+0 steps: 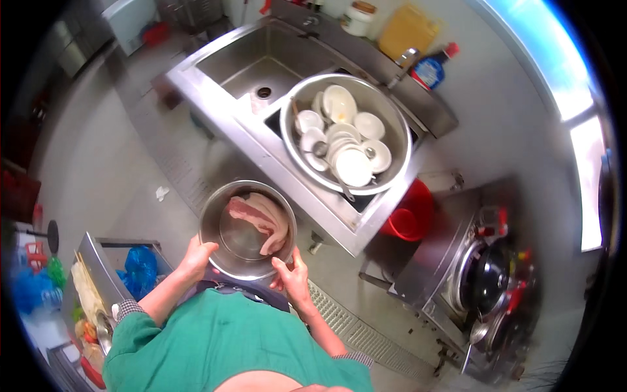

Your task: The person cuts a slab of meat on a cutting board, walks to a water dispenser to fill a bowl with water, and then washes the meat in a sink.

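Between my two hands is a round stainless steel bowl (pixel 230 250), held in front of my waist. My left hand (pixel 198 257) grips its left side, thumb over the rim. On the lower right side my right hand (pixel 291 274) has hold of it in the same way, fingers partly hidden behind the wall. Inside lies a long slab of raw meat (pixel 262 215), pinkish with a pale fatty side, curved along the bowl's right wall.
Ahead is a stainless steel double sink (pixel 245 132). A large metal basin (pixel 289 117) of white dishes (pixel 353 166) and utensils rests over its right side. Red buckets (pixel 406 223) stand below right; a stove with pans (pixel 482 279) is farther right. A floor drain grate (pixel 362 335) runs behind.
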`<state>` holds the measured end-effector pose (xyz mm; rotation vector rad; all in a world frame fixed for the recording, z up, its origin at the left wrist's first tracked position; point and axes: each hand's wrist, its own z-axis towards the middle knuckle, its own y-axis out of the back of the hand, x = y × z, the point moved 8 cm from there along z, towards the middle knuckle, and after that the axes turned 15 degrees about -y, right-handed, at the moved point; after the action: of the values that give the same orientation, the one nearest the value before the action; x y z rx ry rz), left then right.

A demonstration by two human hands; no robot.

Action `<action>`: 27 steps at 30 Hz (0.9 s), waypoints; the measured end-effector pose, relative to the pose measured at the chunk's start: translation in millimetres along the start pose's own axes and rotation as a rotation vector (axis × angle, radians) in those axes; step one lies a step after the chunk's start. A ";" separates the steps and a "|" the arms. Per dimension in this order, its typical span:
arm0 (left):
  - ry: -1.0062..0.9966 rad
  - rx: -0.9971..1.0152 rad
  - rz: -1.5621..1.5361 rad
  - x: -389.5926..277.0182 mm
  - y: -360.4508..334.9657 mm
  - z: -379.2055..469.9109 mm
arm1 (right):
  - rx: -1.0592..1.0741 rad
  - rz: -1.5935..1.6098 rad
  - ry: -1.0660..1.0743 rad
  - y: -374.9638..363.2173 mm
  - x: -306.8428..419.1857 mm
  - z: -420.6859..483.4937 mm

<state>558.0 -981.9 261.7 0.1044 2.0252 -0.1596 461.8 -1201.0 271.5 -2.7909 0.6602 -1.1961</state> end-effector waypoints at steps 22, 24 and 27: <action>0.064 -0.445 -0.540 3.8 383.2 78.5 | 0.176 -0.257 -0.296 -300.4 -36.8 188.9; 0.045 -0.423 -0.526 -42.3 386.6 103.3 | 0.167 -0.253 -0.285 -315.4 -22.2 207.0; 0.010 -0.305 -0.502 -76.8 403.6 159.9 | 0.146 -0.259 -0.268 -336.7 2.4 244.0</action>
<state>791.6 -609.1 233.4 -0.5991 2.0262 -0.1619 757.8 -928.2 166.9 -2.8969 0.1894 -0.8331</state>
